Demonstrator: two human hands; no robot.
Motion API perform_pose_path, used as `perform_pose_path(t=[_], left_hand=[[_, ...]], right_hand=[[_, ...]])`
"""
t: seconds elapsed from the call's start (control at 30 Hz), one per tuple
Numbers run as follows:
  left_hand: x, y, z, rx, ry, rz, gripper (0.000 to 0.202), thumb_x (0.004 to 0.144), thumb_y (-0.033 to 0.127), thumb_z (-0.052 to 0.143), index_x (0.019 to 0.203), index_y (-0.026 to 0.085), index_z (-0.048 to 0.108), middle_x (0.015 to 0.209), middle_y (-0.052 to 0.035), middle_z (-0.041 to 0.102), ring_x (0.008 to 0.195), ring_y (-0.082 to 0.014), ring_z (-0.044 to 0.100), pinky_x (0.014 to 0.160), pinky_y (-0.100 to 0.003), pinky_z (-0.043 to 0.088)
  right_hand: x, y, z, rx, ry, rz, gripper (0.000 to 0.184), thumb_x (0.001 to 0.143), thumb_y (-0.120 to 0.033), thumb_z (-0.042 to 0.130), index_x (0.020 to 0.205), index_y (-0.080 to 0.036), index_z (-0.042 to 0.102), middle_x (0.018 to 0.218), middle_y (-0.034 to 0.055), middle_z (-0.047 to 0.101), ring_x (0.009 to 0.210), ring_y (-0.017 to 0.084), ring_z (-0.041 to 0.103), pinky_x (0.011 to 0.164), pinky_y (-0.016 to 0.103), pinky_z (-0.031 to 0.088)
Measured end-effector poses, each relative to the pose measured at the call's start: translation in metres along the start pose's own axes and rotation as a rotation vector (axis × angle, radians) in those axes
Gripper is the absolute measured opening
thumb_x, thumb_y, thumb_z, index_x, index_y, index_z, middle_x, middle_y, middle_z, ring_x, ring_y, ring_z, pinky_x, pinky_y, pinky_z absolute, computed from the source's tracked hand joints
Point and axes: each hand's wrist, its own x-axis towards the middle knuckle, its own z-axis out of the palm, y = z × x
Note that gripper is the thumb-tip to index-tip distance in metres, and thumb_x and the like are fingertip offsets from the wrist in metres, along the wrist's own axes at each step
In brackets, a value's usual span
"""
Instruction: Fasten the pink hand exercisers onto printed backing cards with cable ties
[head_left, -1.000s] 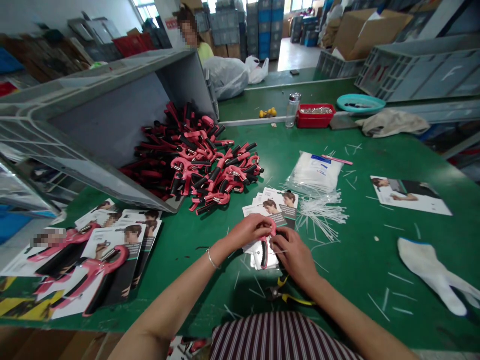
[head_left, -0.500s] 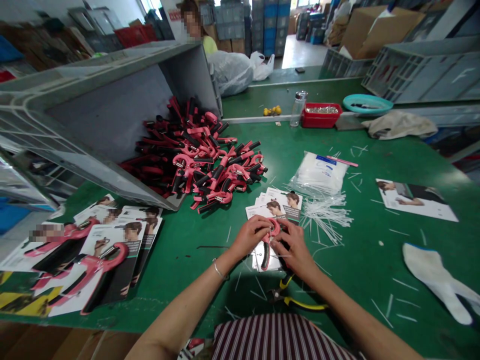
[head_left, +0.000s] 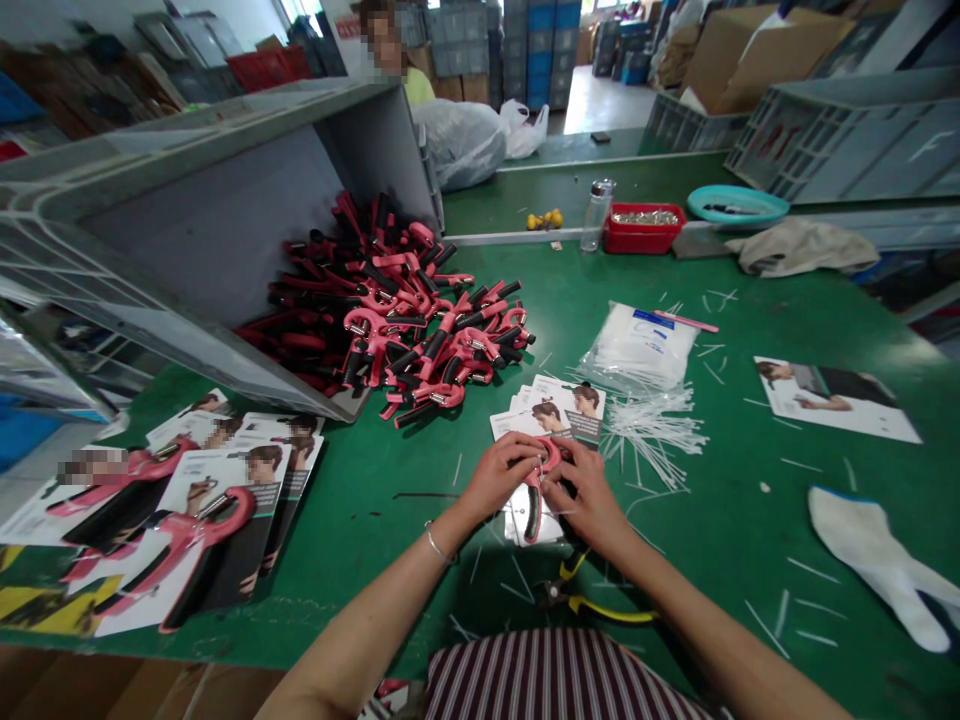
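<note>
A pink and black hand grip strengthener [head_left: 533,512] lies over a stack of printed cards [head_left: 551,400] in front of me. My left hand [head_left: 504,474] pinches it near its curved pink top. From the other side, my right hand [head_left: 589,492] has its fingers closed at the same curved part; whether a thin tie is between them is hidden. Beyond the right hand is a spread of white cable ties [head_left: 654,432]. Yellow-handled cutting pliers [head_left: 607,608] rest just below the right wrist.
At left, a grey crate [head_left: 202,230] on its side spills many hand grip strengtheners [head_left: 442,340]. Carded strengtheners [head_left: 202,530] pile up at the front left. Rightward are a bag of ties [head_left: 641,345], a single card [head_left: 836,400] and a white glove [head_left: 870,555]. A person [head_left: 390,50] is behind.
Both hands stay at the strengthener with only slight finger movement. The view has shifted very slightly; nothing else has visibly moved.
</note>
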Motion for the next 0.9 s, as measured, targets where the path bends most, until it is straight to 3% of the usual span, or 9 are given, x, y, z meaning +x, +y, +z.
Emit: perform_pose_path(t=[0.2, 0.47, 0.73, 0.9], left_hand=[[0.010, -0.001, -0.001, -0.014, 0.012, 0.002, 0.015, 0.089, 0.024, 0.063, 0.095, 0.019, 0.076, 0.106, -0.0092, 0.068, 0.102, -0.0200, 0.063, 0.095, -0.035, 0.048], [0.017, 0.009, -0.001, 0.112, 0.056, -0.028, 0.012, 0.085, 0.019, 0.065, 0.089, 0.020, 0.076, 0.112, -0.0083, 0.067, 0.111, -0.0221, 0.058, 0.102, -0.039, 0.041], [0.017, 0.012, -0.011, 0.183, -0.120, -0.032, 0.016, 0.090, 0.029, 0.060, 0.088, 0.023, 0.075, 0.112, -0.0035, 0.071, 0.111, -0.0210, 0.058, 0.104, -0.040, 0.036], [0.019, 0.026, -0.010, 0.294, 0.028, -0.024, 0.012, 0.086, 0.030, 0.066, 0.083, 0.020, 0.072, 0.091, -0.0033, 0.072, 0.096, -0.0206, 0.059, 0.093, -0.037, 0.039]], right_hand=[[0.014, 0.001, 0.003, 0.029, 0.030, 0.051, 0.016, 0.089, -0.032, 0.059, 0.081, -0.021, 0.067, 0.133, 0.0097, 0.052, 0.124, 0.030, 0.044, 0.104, 0.051, 0.032], [0.024, 0.008, -0.003, -0.015, -0.054, 0.027, 0.014, 0.088, -0.026, 0.059, 0.075, -0.020, 0.062, 0.132, 0.0094, 0.053, 0.124, 0.029, 0.043, 0.105, 0.050, 0.032], [0.019, 0.004, 0.001, -0.004, 0.042, 0.016, 0.017, 0.092, -0.027, 0.055, 0.077, -0.021, 0.060, 0.126, 0.0090, 0.056, 0.117, 0.027, 0.047, 0.101, 0.049, 0.036], [0.012, 0.013, 0.004, 0.063, 0.083, 0.001, 0.016, 0.094, -0.028, 0.054, 0.107, -0.023, 0.061, 0.128, 0.0089, 0.057, 0.122, 0.026, 0.047, 0.104, 0.048, 0.035]])
